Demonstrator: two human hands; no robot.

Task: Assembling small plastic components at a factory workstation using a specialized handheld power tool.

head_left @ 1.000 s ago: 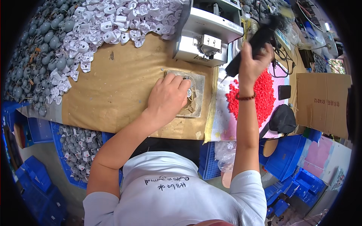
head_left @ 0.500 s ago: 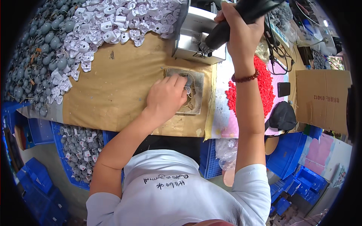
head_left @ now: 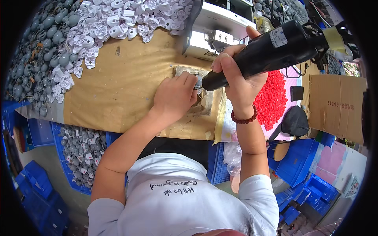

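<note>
My right hand (head_left: 245,89) is wrapped round a black electric screwdriver (head_left: 267,53). The tool lies tilted, its tip end low at the fixture plate (head_left: 203,109) on the bench. Steadying a small grey plastic part (head_left: 198,82) on that plate is my left hand (head_left: 175,95), fingers closed on the part's left side. The screwdriver's nose is right beside the part, and a thin bit shows between them. Fingers and tool cover most of the part, so whether the bit touches a screw cannot be seen.
Behind the plate stands a white screw feeder box (head_left: 200,41). White plastic parts (head_left: 118,19) and grey round parts (head_left: 51,39) are heaped at the far left. Red pieces (head_left: 271,104) lie to the right, beside a cardboard box (head_left: 334,106). A blue crate (head_left: 80,157) holds grey parts below.
My right hand has brought the screwdriver from the feeder box down and nearer to the grey part. My left hand has stayed at the plate with the part.
</note>
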